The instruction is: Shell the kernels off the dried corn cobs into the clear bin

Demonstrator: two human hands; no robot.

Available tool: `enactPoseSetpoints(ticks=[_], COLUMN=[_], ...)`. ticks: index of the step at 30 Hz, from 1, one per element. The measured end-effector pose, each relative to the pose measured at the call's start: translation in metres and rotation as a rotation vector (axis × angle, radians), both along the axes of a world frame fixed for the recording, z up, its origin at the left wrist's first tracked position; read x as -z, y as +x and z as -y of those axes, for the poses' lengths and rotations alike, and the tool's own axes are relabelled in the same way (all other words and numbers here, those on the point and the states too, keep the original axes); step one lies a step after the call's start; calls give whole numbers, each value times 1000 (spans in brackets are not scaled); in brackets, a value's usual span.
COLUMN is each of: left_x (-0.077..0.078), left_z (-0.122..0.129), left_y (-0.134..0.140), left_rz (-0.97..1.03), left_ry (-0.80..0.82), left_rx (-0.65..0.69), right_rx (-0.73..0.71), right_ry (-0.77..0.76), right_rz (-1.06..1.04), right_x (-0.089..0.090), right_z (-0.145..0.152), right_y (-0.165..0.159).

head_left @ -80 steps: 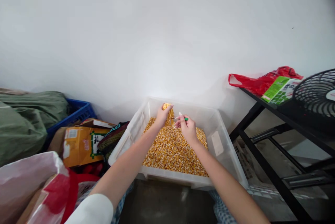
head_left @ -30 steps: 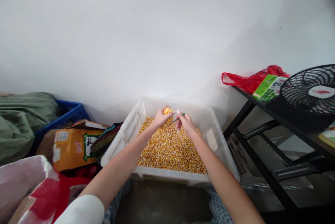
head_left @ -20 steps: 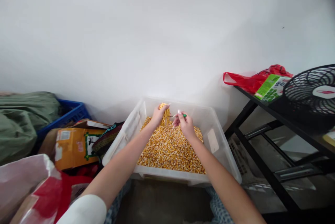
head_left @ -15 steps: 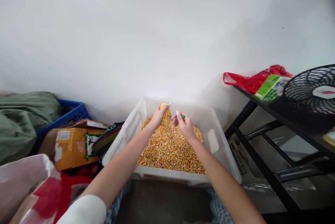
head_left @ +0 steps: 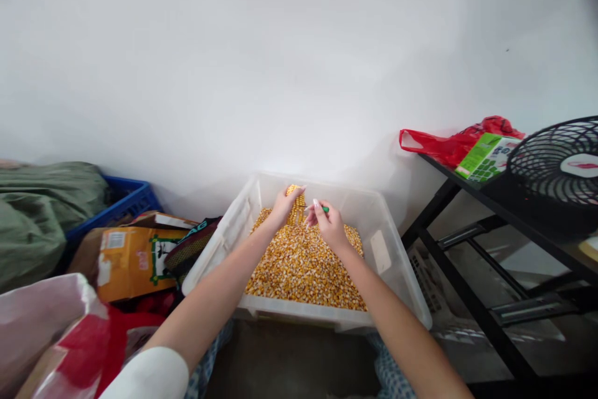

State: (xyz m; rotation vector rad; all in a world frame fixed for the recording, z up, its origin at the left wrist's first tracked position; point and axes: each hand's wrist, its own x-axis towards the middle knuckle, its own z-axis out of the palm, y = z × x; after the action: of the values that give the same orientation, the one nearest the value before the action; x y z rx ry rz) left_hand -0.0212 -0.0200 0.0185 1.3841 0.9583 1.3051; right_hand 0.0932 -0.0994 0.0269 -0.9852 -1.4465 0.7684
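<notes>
My left hand (head_left: 283, 205) is closed around a yellow corn cob (head_left: 297, 205), tilted over the far half of a translucent plastic bin (head_left: 397, 262). Loose corn kernels (head_left: 303, 268) fill the lower part of that bin in a heap. Just right of the cob, my right hand (head_left: 329, 221) grips a small tool with a green handle (head_left: 326, 209). Its thin metal shaft points left at the cob, and its tip is too small to make out. The lower end of the cob hangs close above the kernels.
At right stands a black table (head_left: 495, 200) bearing a red plastic bag (head_left: 448, 145), a green and white box (head_left: 488, 156) and a black fan (head_left: 560, 162). To the left are an orange carton (head_left: 126, 262), a blue crate (head_left: 128, 200) and a red-and-white bag (head_left: 84, 337).
Both hands stay at nearly the same place, with the cob and the green-handled tool still held. Only slight shifts of the fingers and the view show.
</notes>
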Motion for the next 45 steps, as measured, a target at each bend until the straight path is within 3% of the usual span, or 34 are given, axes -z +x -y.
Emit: enactPoseSetpoints(ticks=[11, 27, 33, 40, 45], left_x=[6, 3, 2, 4, 5], left_z=[1, -4, 4, -2, -6], left_y=[1, -7, -4, -3, -3], left_rz=[-50, -282, -407, -279, -175], left_ry=[87, 281, 332, 191, 141], left_rx=[1, -131, -22, -105, -72], right_rx=[5, -104, -126, -68, -36], right_ry=[78, -107, -147, -106, -61], right_rz=[193, -92, -117, -81, -83], right_x=[11, 8, 8, 3, 1], right_z=[0, -10, -14, -13, -8], right_y=[1, 6, 13, 14, 9])
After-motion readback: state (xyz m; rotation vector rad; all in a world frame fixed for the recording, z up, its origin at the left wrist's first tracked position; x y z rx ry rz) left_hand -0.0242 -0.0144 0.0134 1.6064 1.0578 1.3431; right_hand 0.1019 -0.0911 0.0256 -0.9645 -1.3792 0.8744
